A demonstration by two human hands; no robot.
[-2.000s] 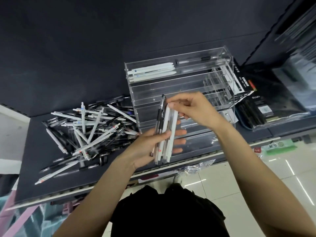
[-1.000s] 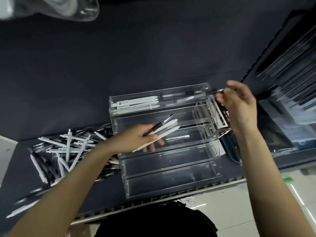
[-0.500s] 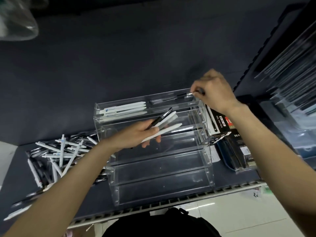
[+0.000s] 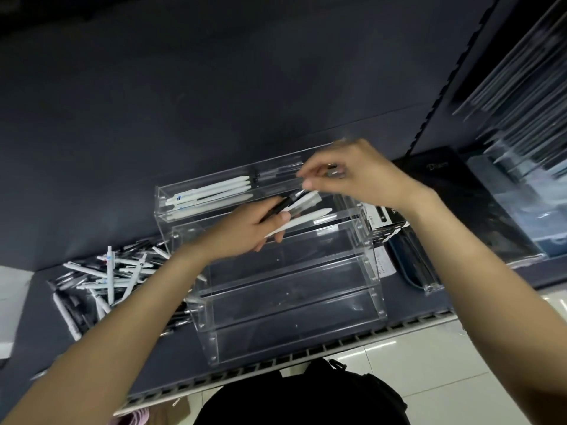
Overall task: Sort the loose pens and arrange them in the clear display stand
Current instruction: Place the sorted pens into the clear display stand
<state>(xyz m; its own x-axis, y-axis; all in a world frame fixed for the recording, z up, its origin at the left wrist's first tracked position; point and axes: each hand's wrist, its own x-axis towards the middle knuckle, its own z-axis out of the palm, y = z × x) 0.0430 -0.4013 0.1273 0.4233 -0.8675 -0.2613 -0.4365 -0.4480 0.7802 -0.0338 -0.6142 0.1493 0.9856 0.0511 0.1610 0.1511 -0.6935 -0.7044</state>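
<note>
A clear stepped display stand (image 4: 366, 253) sits on the dark shelf. Its top tier holds several white pens (image 4: 211, 194) on the left and dark pens (image 4: 276, 173) on the right. The lower tiers look empty. My left hand (image 4: 242, 233) grips a small bundle of black and white pens (image 4: 299, 210) above the second tier. My right hand (image 4: 356, 176) hovers over the top tier with bent fingers, its fingertips at the bundle's upper ends. Blur hides whether it pinches one. A loose pile of pens (image 4: 110, 276) lies left of the stand.
Black-and-white pen boxes (image 4: 383, 223) and a clear case (image 4: 425, 273) stand right of the stand. A dark diary package (image 4: 445, 179) lies behind them. Packaged goods (image 4: 521, 96) hang at upper right. The slotted shelf edge (image 4: 306, 355) runs along the front.
My right hand has left the top tier's right end and moved left, down to the bundle. The left hand with the bundle has risen slightly toward the top tier.
</note>
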